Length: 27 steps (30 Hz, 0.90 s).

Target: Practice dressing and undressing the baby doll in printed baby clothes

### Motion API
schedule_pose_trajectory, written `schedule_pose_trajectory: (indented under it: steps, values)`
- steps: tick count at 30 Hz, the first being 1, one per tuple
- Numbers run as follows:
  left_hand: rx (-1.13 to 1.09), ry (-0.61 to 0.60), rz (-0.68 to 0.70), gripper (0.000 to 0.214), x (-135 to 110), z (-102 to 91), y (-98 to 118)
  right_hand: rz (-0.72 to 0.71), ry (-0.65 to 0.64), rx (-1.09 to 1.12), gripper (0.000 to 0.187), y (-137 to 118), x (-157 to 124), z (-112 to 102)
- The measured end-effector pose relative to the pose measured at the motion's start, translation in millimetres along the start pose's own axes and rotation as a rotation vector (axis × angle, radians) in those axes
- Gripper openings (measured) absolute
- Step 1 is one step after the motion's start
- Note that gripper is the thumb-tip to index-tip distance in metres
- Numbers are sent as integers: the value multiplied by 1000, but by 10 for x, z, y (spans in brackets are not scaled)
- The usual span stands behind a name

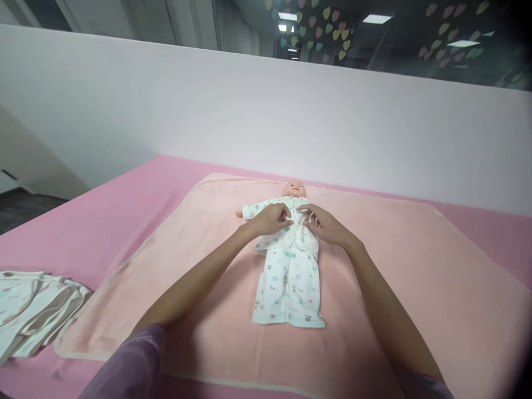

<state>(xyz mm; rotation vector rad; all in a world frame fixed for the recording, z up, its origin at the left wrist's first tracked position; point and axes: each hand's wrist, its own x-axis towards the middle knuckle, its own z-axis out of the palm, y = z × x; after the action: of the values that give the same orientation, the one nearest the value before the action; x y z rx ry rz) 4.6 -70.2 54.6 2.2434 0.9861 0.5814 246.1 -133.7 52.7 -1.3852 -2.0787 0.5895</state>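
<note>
A baby doll [295,189] lies face up on a pink blanket, its head toward the wall. It wears a white printed baby jacket [276,240] and matching trousers [286,288]. My left hand [272,218] is over the jacket's chest with fingers curled, thumb and fingertips close together at the front opening. Opposite it, my right hand [322,223] rests against the other side of the front, its index finger and thumb apart. One doll hand shows past the sleeve on the left; the other arm is hidden behind my right hand.
The peach-pink blanket [208,338] with a pale edge covers much of the pink padded surface [137,205]. Folded baby clothes [37,310] with brown trim lie at the left. A white low wall [266,116] runs behind, with dark glass above bearing heart stickers [320,33].
</note>
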Motion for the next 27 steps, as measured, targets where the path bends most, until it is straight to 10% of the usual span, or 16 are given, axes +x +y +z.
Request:
schedule_pose_trajectory:
  steps: [16, 27]
  values:
    - [-209, -346, -47, 32, 285, -175, -232, -76, 12, 81, 19, 278, 119, 60]
    - [-249, -327, -66, 31, 279, -120, -196, -309, 306, -16, 19, 505, 25, 174]
